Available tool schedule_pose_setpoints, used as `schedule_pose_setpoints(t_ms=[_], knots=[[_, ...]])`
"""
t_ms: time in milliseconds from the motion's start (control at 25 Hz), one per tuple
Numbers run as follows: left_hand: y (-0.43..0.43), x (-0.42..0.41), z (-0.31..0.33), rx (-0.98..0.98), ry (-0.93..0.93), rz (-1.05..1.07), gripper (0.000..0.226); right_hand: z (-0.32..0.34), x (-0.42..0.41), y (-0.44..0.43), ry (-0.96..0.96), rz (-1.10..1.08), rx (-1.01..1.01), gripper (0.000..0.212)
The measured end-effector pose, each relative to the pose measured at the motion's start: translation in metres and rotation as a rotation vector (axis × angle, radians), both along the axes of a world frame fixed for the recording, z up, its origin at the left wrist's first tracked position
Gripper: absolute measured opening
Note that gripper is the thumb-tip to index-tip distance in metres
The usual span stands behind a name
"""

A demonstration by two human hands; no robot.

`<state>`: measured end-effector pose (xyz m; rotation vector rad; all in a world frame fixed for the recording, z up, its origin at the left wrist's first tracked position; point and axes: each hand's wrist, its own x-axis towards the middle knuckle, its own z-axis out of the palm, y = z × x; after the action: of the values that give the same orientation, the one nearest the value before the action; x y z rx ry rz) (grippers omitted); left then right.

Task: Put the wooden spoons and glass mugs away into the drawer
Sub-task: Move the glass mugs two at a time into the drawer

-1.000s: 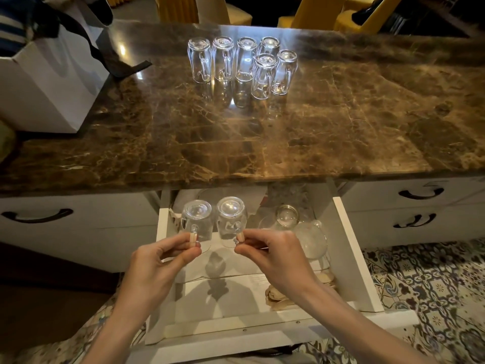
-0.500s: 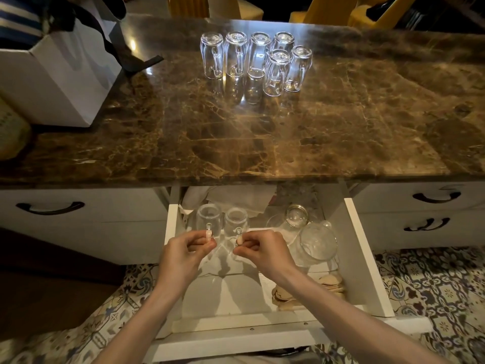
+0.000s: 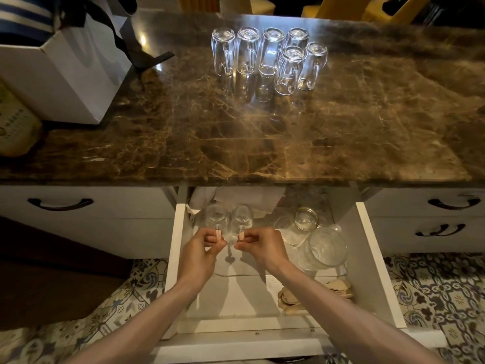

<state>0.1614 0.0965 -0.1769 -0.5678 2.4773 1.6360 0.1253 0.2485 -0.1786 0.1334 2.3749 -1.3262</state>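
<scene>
Farther into the drawer (image 3: 378, 264) than a second ago, our left hand (image 3: 202, 248) clamps its fingers (image 3: 210, 236) on the handle of the left mug (image 3: 215, 218), and our right hand (image 3: 262, 245) pinches the handle of the right mug (image 3: 242, 216) likewise. Both are upside down, side by side, at the drawer's far left. Six more mugs (image 3: 267, 56) stand upturned on the far side of the table (image 3: 262, 143), and wooden spoons (image 3: 339, 287) lie at the drawer's near right.

Brown marble countertop (image 3: 341, 132), white cabinet fronts (image 3: 105, 232) with dark handles (image 3: 60, 203), patterned floor tiles (image 3: 446, 285), yellow chairs (image 3: 333, 6) behind
</scene>
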Motion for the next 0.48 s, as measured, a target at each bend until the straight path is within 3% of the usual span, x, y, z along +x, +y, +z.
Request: schedule_pose_setpoints(t_ms=[480], knots=[[0.002, -0.022, -0.014, -0.037, -0.053, 0.119, 0.011, -0.005, -0.007, -0.021, -0.033, 0.015, 0.012, 0.003]])
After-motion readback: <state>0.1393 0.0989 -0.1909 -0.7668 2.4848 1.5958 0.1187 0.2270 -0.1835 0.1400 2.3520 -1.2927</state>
